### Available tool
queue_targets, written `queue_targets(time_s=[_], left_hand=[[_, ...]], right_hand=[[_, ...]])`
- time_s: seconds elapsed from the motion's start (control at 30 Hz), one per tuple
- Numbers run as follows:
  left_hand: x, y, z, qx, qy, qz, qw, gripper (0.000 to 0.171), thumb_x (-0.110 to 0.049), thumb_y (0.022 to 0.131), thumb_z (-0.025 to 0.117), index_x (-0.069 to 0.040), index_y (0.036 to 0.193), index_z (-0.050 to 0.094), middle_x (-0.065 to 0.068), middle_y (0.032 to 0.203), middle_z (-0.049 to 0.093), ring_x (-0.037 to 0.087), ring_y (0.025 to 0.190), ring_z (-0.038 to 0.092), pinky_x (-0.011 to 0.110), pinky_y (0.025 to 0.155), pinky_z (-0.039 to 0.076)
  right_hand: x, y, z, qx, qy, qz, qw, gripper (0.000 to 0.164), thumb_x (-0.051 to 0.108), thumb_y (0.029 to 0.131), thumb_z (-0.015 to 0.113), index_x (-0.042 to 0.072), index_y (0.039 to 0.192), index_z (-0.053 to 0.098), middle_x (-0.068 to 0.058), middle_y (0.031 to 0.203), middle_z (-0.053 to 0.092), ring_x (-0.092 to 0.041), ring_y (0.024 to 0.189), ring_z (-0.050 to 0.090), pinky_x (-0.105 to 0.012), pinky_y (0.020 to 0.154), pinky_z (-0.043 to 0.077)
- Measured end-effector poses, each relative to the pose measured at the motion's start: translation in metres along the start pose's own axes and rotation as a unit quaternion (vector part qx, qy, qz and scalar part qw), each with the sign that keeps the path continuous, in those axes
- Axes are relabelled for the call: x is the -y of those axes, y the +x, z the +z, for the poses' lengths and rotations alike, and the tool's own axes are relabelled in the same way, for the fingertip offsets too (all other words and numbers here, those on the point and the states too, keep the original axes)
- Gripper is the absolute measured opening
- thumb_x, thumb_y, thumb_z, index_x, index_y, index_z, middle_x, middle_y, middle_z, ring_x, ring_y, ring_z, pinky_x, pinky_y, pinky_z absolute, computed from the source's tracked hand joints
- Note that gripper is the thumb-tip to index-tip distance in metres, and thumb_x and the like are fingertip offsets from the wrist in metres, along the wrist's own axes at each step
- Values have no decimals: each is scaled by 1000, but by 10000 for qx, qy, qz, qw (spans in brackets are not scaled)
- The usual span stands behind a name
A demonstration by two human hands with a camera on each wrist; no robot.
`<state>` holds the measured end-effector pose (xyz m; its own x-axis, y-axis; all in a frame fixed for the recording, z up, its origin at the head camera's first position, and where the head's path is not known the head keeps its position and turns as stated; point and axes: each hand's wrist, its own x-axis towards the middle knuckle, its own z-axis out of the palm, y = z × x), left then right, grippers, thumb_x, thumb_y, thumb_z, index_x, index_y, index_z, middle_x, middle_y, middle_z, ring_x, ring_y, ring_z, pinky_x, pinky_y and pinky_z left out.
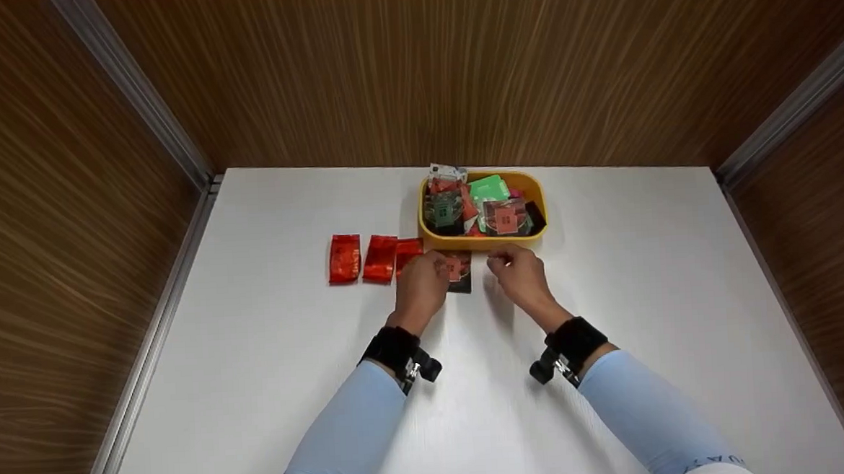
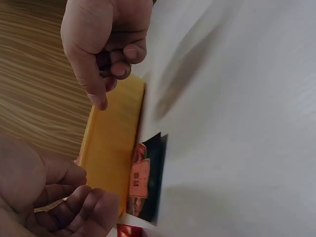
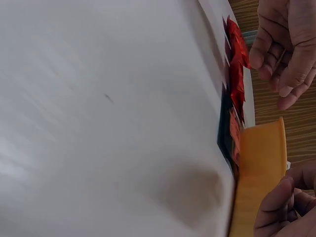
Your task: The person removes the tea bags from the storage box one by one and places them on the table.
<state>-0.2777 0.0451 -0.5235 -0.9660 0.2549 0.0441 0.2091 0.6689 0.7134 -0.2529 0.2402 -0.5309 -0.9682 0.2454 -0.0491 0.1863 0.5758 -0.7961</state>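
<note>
My left hand point(image 1: 422, 284) hovers by a dark square packet point(image 1: 460, 282) with a red-orange label, its fingers loosely bent and nothing visible in them. The packet lies on the table against the front of a yellow basket point(image 1: 481, 242). To its right, my right hand point(image 1: 521, 275) is raised near the basket's front rim, with thumb and fingers loosely curled and no object showing between them. In the left wrist view the right hand point(image 2: 106, 42) is above the left hand point(image 2: 59, 192). The right wrist view has the left hand point(image 3: 286, 54) beyond the basket's end.
Two shiny red packets point(image 1: 344, 259) point(image 1: 379, 259) lie in a row on the white table point(image 1: 269, 360), with a third red packet point(image 1: 409, 251) partly behind my left hand. Mixed sachets point(image 1: 489, 188) fill the basket. Wood-grain panels point(image 1: 413, 71) enclose the table.
</note>
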Motion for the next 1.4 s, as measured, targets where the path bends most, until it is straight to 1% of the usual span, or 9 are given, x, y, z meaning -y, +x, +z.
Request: queue_targets(time_s=[0.2,0.3,0.4,0.5,0.7,0.93,1.07,1.23,1.4], left_hand=[[-23,23,1,-64,429,508,9978,29,-15,104,66,-6,131,71,11,116,72,27,107,69,39,92,57],[-29,34,5,-63,833,862,9928,30,-13,103,66,-7,132,71,12,121,72,29,113,66,40,99,53],[-31,45,8,-47,1173,1046,9876,31,-14,104,66,-10,134,71,11,124,72,30,116,65,41,100,52],[-31,54,9,15,1313,1001,9863,32,-20,106,65,-13,136,70,9,128,71,28,118,63,40,100,53],[-29,69,9,210,1486,869,9848,35,-26,105,68,-14,138,69,8,132,69,26,124,61,40,107,50],[-26,72,17,370,1727,846,9806,38,-31,106,64,-17,141,67,8,135,67,28,125,59,44,106,50],[-27,72,21,485,1872,774,9781,40,-36,107,63,-19,143,65,6,136,68,28,124,60,45,103,51],[-30,76,23,640,2142,717,9720,47,-41,105,64,-19,146,61,5,138,67,27,126,59,45,108,49],[-31,83,22,661,2185,736,9708,47,-42,105,65,-19,146,61,6,136,66,27,127,60,45,111,48]], right_hand=[[12,17,-13,-77,-142,-337,9993,24,17,103,61,1,115,75,-13,99,73,-21,82,63,-30,68,48],[17,25,-15,-143,-333,-481,9982,25,15,103,61,0,116,75,-15,103,74,-24,86,64,-31,71,49],[21,35,-16,-201,-579,-617,9962,25,14,102,63,-1,118,75,-16,106,74,-26,90,66,-35,75,51],[24,45,-17,-210,-845,-670,9940,26,13,102,63,-1,121,73,-18,110,74,-29,97,68,-41,81,54],[25,65,-22,-227,-1421,-317,9891,33,20,103,65,-2,127,71,-20,116,74,-36,102,70,-52,86,57],[18,83,-27,-300,-1910,78,9811,37,24,101,65,-3,126,67,-24,117,70,-41,110,66,-57,93,53],[17,89,-29,-106,-2174,308,9755,42,29,100,65,-3,127,63,-26,122,70,-44,114,66,-57,97,52],[20,96,-29,217,-2334,541,9706,55,38,100,66,-3,134,54,-25,124,69,-39,110,66,-55,99,53],[22,100,-27,47,-2241,355,9739,63,41,102,67,-1,143,44,-27,124,66,-43,112,66,-57,96,53]])
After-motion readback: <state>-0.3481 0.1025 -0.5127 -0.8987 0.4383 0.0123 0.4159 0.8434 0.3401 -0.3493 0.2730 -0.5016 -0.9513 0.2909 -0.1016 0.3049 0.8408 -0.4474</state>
